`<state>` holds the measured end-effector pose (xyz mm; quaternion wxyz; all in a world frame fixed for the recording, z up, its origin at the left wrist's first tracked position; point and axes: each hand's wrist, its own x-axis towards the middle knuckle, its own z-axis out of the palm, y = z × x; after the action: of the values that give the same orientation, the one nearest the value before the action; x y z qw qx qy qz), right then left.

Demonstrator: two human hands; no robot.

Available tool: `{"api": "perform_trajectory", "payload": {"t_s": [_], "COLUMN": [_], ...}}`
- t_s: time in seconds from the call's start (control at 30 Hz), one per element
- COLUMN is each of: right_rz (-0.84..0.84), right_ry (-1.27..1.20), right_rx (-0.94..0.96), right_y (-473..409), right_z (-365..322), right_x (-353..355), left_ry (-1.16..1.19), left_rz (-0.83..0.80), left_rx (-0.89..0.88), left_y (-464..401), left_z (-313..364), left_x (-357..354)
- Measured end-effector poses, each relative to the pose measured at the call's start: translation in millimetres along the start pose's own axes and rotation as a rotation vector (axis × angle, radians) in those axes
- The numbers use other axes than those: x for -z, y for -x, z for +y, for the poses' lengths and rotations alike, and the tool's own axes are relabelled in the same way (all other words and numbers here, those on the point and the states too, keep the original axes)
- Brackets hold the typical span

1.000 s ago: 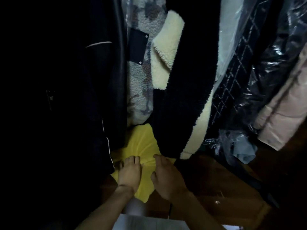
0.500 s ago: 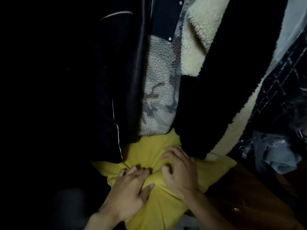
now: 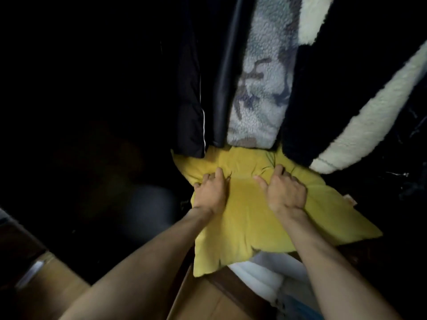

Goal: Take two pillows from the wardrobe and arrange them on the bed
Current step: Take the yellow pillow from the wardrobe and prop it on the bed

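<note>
Dark wardrobe interior [image 3: 80, 112] fills the view, with a grey patterned fleece garment [image 3: 261, 88] and a black coat with cream fleece trim [image 3: 346, 125] hanging over the far edge of a soft yellow fabric pillow [image 3: 249, 218]. Since half a second ago the pillow has come much further out toward the person. Left hand [image 3: 211, 195] and right hand [image 3: 285, 192] each clutch a bunched fold of it. White padded bedding [image 3: 263, 276] lies beneath.

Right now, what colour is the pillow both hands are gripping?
Plain yellow. The pillow shows best in the head view, held by the left hand and right hand.
</note>
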<state>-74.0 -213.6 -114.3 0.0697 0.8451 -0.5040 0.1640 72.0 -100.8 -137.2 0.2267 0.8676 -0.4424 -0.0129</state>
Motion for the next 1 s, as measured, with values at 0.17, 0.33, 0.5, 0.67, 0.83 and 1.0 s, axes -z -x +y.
{"api": "perform_trajectory", "payload": {"t_s": [0.17,0.33,0.5,0.67,0.83,1.0], "right_rz": [0.069,0.047,0.043,-0.070,-0.266,-0.289], "right_ry": [-0.118,-0.283,-0.374,-0.550,-0.776,-0.801], "right_rx": [0.213,0.674,1.230,1.326,1.254,1.417], "right_y": [68,121,209,282,341,398], "right_z": [-5,-74,-189,-275,-345,-425], "right_x": [47,84,97,102,97,115], "left_ry": [0.093,0.010,-0.034,-0.231,-0.489,-0.469], "left_rz": [-0.041,-0.107,-0.164,0.017,0.115,0.265], "left_rx": [-0.060,0.097,0.589,0.784,0.779,0.876], "left_y": [95,237,361,442,491,549], "left_z": [-15,-41,-101,-181,-262,-322], "left_x": [52,73,98,148,205,257]}}
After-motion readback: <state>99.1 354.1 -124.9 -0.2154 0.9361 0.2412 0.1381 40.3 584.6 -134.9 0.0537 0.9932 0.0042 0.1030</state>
